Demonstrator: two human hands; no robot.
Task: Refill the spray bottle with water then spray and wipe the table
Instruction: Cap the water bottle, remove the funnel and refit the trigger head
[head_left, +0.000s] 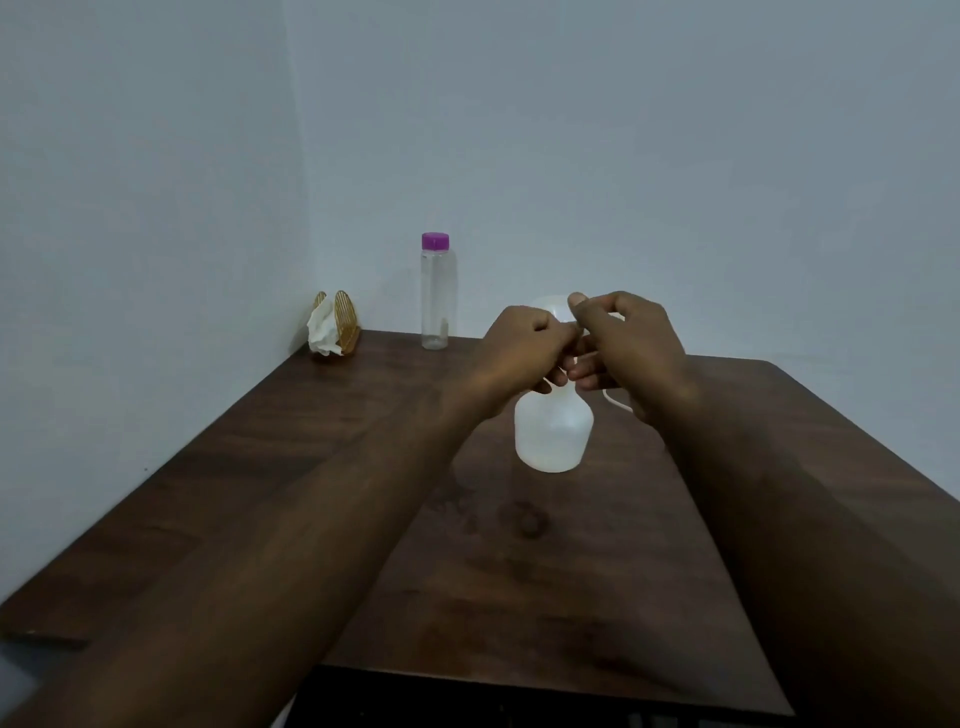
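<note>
**Both hands on the spray bottle**

One spray bottle (550, 431) is upright at mid-counter (311, 467). The left hand (524, 348) curls round its neck and the right hand (628, 343) pinches its top. One purple-capped water bottle (438, 296) and one napkin holder (335, 325) stand well behind, by the wall.

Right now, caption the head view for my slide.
Left hand and right hand grip the spray bottle over the table.

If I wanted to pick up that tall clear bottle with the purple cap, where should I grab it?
Probably round the straight mid-body of the clear bottle, coming from the front: it stands upright, slim and even-sided, with the wall close behind.
</note>
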